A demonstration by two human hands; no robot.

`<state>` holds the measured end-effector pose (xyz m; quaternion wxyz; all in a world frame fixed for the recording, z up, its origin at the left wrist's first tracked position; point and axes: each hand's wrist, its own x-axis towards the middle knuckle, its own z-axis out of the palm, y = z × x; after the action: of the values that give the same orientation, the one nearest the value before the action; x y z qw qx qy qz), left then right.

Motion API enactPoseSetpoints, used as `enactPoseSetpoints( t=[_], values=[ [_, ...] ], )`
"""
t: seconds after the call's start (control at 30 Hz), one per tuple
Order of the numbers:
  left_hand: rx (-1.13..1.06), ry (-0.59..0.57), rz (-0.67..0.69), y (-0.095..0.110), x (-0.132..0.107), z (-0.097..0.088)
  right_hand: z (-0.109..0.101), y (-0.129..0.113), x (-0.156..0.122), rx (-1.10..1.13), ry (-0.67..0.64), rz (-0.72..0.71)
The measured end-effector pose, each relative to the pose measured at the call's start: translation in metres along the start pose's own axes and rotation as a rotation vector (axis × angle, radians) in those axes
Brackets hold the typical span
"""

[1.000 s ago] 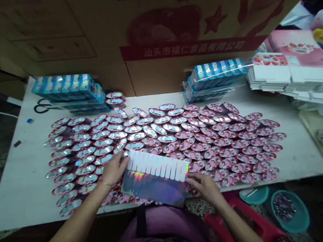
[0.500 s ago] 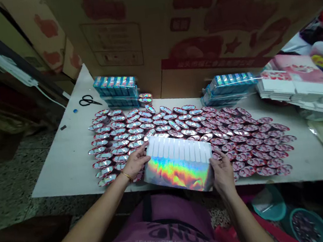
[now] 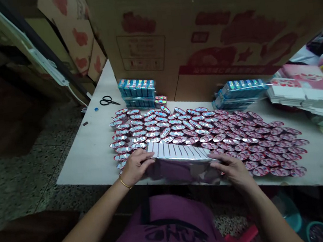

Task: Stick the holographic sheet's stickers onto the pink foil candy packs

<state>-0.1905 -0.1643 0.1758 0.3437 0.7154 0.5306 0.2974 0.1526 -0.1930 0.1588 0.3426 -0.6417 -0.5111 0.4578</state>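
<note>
A shiny holographic sheet (image 3: 181,162) with a row of white strips along its far edge lies folded over the near edge of the white table (image 3: 89,158). My left hand (image 3: 136,167) grips its left end, fingers curled over the fold. My right hand (image 3: 233,169) presses on its right end with fingers stretched along the sheet. Behind the sheet, several rows of small oval foil-topped pieces (image 3: 211,134) cover the table.
Two stacks of blue packs (image 3: 137,90) (image 3: 239,91) stand against big cardboard boxes (image 3: 197,33) at the back. Black scissors (image 3: 108,101) lie at the far left. White and pink flat cartons (image 3: 306,90) sit on the right. Teal tubs (image 3: 321,231) are on the floor.
The sheet was held up showing its rainbow face; now it is bent down flat over the table edge. The view has swung left, and both hands sit lower on the sheet.
</note>
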Motion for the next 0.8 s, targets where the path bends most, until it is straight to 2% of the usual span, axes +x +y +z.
enactPoseSetpoints(
  t=[0.1,0.2,0.27,0.33,0.4,0.47,0.57,0.67,0.8],
  values=[
    [0.112,0.026,0.058,0.014,-0.012,-0.008,0.004,-0.018,-0.005,-0.352,-0.029,-0.238],
    [0.108,-0.037,0.151,0.036,-0.029,-0.016,0.035,-0.047,-0.022,-0.619,0.011,-0.548],
    [-0.009,-0.162,0.258,0.049,-0.044,-0.018,0.068,-0.062,-0.037,-0.642,-0.174,-0.719],
    [-0.13,-0.234,0.31,0.055,-0.059,-0.017,0.101,-0.067,-0.049,-0.615,-0.339,-0.831],
    [-0.164,-0.206,0.306,0.054,-0.072,-0.015,0.126,-0.065,-0.057,-0.623,-0.354,-0.91],
    [-0.146,-0.165,0.318,0.047,-0.081,-0.014,0.137,-0.061,-0.061,-0.674,-0.311,-0.957],
    [-0.147,-0.069,0.352,0.033,-0.089,-0.017,0.13,-0.051,-0.06,-0.704,-0.315,-1.008],
    [-0.166,0.078,0.236,0.019,-0.094,-0.026,0.108,-0.035,-0.053,-0.705,-0.326,-0.996],
    [-0.175,0.1,0.052,0.003,-0.106,-0.033,0.085,-0.013,-0.045,-0.672,-0.444,-0.84]
  ],
)
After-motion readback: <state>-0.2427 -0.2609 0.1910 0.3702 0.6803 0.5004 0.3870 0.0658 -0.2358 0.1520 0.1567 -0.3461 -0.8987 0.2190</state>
